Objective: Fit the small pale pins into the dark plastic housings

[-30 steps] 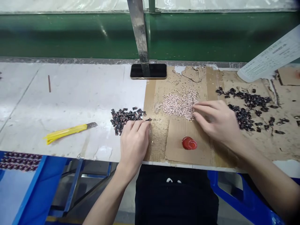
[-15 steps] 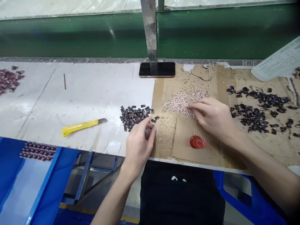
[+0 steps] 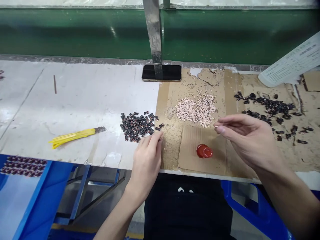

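Right hand [image 3: 247, 141]: my thumb and forefinger pinch one tiny pale sliver [image 3: 215, 126], centre right.
Left hand [image 3: 147, 163]: beside the dark copper-flecked pieces [image 3: 137, 126], centre (grip unclear to me).
Heaps: pale slivers [image 3: 195, 110] remain on torn brown cardboard [image 3: 190, 160]; more dark pieces [image 3: 272, 107] lie right.

Left hand [image 3: 147, 163], dark pieces [image 3: 137, 126], right hand [image 3: 247, 141] (pinching)

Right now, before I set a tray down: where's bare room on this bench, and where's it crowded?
Widest is the white bench top, between the yellow utility knife, the phone and the dark pile. Smaller is the cardboard around the red blob, beside the right hand. Crowded: the far right, with scattered dark pieces, and the pale pile.
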The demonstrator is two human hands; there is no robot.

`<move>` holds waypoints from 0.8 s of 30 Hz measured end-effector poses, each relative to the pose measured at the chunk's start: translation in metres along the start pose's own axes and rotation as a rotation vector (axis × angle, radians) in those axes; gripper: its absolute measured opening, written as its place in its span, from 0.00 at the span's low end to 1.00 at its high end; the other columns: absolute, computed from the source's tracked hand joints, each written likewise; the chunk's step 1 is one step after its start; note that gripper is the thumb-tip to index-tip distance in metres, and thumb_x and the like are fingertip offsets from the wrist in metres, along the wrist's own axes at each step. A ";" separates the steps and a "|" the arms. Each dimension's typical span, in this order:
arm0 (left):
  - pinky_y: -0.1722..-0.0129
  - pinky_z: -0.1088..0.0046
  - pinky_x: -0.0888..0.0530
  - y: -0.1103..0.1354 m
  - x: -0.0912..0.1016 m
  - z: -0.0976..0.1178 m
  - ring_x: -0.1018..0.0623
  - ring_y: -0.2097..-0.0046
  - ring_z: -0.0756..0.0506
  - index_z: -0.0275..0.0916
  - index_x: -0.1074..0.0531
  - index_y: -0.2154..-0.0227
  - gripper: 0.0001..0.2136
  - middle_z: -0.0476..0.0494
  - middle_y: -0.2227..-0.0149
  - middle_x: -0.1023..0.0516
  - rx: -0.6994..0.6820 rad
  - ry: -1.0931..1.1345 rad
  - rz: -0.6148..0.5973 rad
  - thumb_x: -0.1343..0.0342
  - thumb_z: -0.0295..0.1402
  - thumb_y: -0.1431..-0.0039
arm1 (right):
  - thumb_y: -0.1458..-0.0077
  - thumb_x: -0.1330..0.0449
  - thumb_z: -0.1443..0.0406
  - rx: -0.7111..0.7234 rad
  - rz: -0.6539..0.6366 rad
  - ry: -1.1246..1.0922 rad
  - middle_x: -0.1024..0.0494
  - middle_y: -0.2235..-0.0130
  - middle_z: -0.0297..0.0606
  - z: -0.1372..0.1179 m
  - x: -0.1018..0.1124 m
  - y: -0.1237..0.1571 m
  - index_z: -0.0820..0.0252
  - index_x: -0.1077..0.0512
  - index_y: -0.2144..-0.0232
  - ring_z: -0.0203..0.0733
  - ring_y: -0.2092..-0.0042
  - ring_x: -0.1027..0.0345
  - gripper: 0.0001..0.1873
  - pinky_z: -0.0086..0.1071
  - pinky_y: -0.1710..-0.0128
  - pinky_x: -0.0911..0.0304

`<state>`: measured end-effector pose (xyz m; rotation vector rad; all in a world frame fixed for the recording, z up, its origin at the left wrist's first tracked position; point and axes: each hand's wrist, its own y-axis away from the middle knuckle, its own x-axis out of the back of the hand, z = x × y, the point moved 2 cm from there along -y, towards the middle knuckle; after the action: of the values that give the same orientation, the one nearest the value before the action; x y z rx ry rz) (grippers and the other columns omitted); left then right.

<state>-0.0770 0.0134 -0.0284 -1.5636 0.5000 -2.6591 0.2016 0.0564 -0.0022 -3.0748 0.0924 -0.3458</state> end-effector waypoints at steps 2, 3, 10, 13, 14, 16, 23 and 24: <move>0.56 0.60 0.20 0.001 0.000 0.004 0.21 0.57 0.40 0.39 0.26 0.49 0.13 0.41 0.58 0.17 -0.020 -0.010 0.021 0.46 0.19 0.31 | 0.49 0.23 0.65 -0.079 -0.039 -0.133 0.12 0.62 0.32 0.001 0.000 0.009 0.49 0.16 0.59 0.39 0.60 0.15 0.13 0.30 0.58 0.18; 0.54 0.60 0.20 0.001 0.001 0.008 0.20 0.56 0.40 0.39 0.25 0.50 0.13 0.41 0.57 0.17 -0.020 0.019 0.041 0.47 0.19 0.31 | 0.49 0.23 0.65 -0.108 -0.056 -0.187 0.12 0.62 0.32 0.001 -0.001 0.013 0.49 0.16 0.59 0.38 0.60 0.15 0.13 0.29 0.58 0.18; 0.49 0.73 0.18 -0.015 0.010 0.069 0.17 0.54 0.48 0.38 0.22 0.53 0.10 0.43 0.55 0.17 -0.082 0.608 0.131 0.39 0.22 0.33 | 0.47 0.24 0.66 -0.154 -0.116 -0.323 0.12 0.63 0.30 -0.010 -0.016 0.031 0.49 0.17 0.60 0.34 0.62 0.15 0.12 0.22 0.60 0.20; 0.49 0.74 0.17 -0.019 0.005 0.085 0.16 0.53 0.49 0.35 0.22 0.52 0.10 0.41 0.55 0.15 -0.166 0.679 0.158 0.39 0.21 0.33 | 0.47 0.25 0.67 -0.137 -0.122 -0.327 0.12 0.64 0.29 -0.015 -0.019 0.036 0.48 0.16 0.60 0.34 0.63 0.15 0.11 0.22 0.61 0.19; 0.49 0.73 0.17 -0.019 0.003 0.087 0.16 0.53 0.48 0.35 0.22 0.52 0.10 0.41 0.54 0.15 -0.177 0.690 0.167 0.40 0.21 0.33 | 0.47 0.25 0.67 -0.125 -0.114 -0.311 0.12 0.64 0.29 -0.017 -0.020 0.037 0.48 0.16 0.61 0.35 0.63 0.15 0.11 0.22 0.60 0.19; 0.50 0.72 0.16 -0.019 0.000 0.086 0.15 0.53 0.48 0.36 0.22 0.53 0.10 0.41 0.55 0.15 -0.184 0.689 0.177 0.40 0.20 0.33 | 0.49 0.24 0.69 -0.094 -0.085 -0.260 0.12 0.64 0.29 -0.021 -0.021 0.039 0.48 0.16 0.62 0.35 0.64 0.15 0.13 0.23 0.60 0.19; 0.53 0.76 0.16 -0.021 0.003 0.083 0.15 0.58 0.50 0.38 0.20 0.58 0.07 0.44 0.59 0.13 -0.129 0.697 0.151 0.39 0.21 0.33 | 0.51 0.23 0.70 -0.003 -0.034 -0.118 0.13 0.66 0.30 -0.030 -0.025 0.042 0.48 0.15 0.63 0.38 0.68 0.16 0.14 0.23 0.65 0.18; 0.53 0.76 0.16 -0.021 0.004 0.083 0.15 0.58 0.50 0.38 0.20 0.59 0.07 0.44 0.59 0.13 -0.111 0.707 0.143 0.39 0.21 0.33 | 0.49 0.24 0.69 0.003 -0.040 -0.108 0.12 0.65 0.30 -0.030 -0.025 0.042 0.48 0.15 0.62 0.38 0.67 0.16 0.13 0.24 0.65 0.18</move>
<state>-0.0051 0.0109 0.0178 -0.5149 0.7400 -3.0410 0.1684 0.0146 0.0190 -3.0886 0.0258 -0.1808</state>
